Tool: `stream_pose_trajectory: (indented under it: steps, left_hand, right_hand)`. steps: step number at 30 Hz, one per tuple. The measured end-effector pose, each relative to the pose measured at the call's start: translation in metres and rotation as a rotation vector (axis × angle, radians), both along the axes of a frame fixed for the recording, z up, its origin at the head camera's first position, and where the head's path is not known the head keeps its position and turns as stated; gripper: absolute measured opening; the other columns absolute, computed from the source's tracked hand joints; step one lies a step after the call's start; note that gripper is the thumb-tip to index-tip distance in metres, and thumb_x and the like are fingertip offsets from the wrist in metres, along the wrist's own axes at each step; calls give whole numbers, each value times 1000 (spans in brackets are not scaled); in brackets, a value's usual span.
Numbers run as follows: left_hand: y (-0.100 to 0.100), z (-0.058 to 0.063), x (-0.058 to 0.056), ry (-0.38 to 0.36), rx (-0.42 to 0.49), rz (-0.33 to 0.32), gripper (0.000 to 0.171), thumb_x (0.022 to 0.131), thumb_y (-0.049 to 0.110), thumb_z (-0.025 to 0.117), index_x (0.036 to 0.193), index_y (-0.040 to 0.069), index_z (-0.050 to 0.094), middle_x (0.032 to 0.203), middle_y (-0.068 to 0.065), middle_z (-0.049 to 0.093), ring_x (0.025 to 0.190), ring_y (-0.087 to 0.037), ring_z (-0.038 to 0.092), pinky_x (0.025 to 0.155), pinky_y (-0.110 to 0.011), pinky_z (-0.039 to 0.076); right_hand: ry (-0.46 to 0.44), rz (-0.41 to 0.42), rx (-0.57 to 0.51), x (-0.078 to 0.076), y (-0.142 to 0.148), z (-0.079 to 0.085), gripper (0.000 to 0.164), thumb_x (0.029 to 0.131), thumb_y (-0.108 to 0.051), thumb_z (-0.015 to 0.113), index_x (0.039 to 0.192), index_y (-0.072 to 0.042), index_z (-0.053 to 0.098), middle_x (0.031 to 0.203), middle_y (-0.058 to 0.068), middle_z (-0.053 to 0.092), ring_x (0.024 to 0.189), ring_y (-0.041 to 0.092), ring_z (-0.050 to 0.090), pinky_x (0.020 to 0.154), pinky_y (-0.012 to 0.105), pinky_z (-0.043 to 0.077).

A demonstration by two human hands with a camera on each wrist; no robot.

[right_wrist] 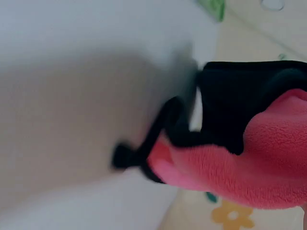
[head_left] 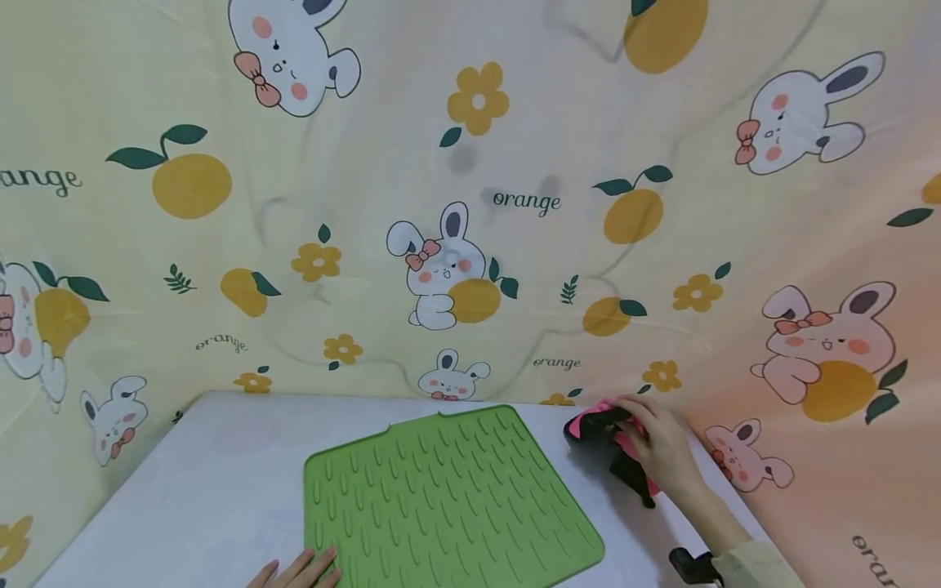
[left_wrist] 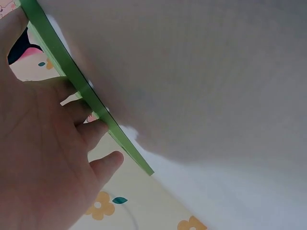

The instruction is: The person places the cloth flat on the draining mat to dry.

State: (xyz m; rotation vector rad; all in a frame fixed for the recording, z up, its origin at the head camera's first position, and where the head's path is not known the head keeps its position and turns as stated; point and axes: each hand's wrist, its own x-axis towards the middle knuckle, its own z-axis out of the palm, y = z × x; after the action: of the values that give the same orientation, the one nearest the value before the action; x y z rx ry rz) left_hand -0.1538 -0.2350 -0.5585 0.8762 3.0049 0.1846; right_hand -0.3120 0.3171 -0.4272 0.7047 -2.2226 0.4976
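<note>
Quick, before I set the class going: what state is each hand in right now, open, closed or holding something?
Left hand: open, fingers resting on the green mat.
Right hand: holding the pink and black cloth.

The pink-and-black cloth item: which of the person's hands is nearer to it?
The right. The right hand grips the pink-and-black cloth item itself, while the left hand is apart from it, at the opposite side of the green mat.
</note>
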Motion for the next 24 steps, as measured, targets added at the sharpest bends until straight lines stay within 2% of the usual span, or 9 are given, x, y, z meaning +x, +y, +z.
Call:
stream_pose_trajectory:
  steps: [5,10,12,14,15,18,19,21,24]
  left_hand:
    - [-1,2,-4,-144,89,15,60,88,68,40,137,35,49,145,15,40,127,-29,46,85,-68,36]
    - [-2,-1,-5,-136,113,25,57,89,65,43,137,34,50,145,15,40,125,-29,48,85,-67,36]
    - [-1,-9,-6,-105,84,40,57,89,67,41,136,36,49,144,17,41,123,-27,50,85,-65,38]
    - [0,-12,-6,-128,80,70,56,88,68,41,135,39,49,143,18,42,122,-27,50,86,-64,38]
    - [-2,-21,-8,-100,54,70,56,88,69,40,137,42,46,144,19,40,123,-26,50,87,-63,38]
    - [-9,-49,-10,123,14,30,58,88,69,40,138,41,44,144,17,42,120,-23,52,90,-50,36]
    - [-10,-54,-11,128,8,28,57,88,69,41,139,42,42,145,17,40,121,-22,52,90,-50,36]
    - [-15,-71,-14,234,-27,17,59,88,69,40,141,43,39,146,17,39,121,-19,52,88,-47,37]
    - [-15,-71,-17,190,-28,20,58,88,70,38,140,42,41,146,16,39,122,-19,52,84,-52,42]
  right_hand:
    - [79,46,-44,5,-26,17,49,72,8,76,117,-9,66,117,8,61,99,22,55,79,21,40]
    - [176,151,-91,9,-55,37,49,68,14,75,112,-6,67,115,12,62,98,25,56,73,19,39]
    - [198,195,-113,11,-67,45,48,67,15,74,111,-5,67,114,14,62,99,26,56,76,16,40]
    - [219,238,-125,14,-80,51,47,67,15,74,110,-5,68,114,15,62,102,30,56,85,16,40]
    - [230,261,-131,15,-86,53,46,68,15,73,109,-5,68,113,16,62,103,32,56,91,18,40]
    - [257,331,-136,19,-105,59,34,76,7,71,109,-4,68,114,17,62,104,34,56,99,20,37]
    - [262,351,-129,21,-110,60,28,82,2,69,109,-4,67,114,17,61,105,34,56,99,19,38]
    - [266,392,-122,24,-122,61,20,91,-9,62,110,-4,67,115,18,61,106,34,55,98,19,39]
    - [240,430,-103,31,-137,60,27,98,-23,51,112,-4,66,117,17,60,107,31,54,98,18,40]
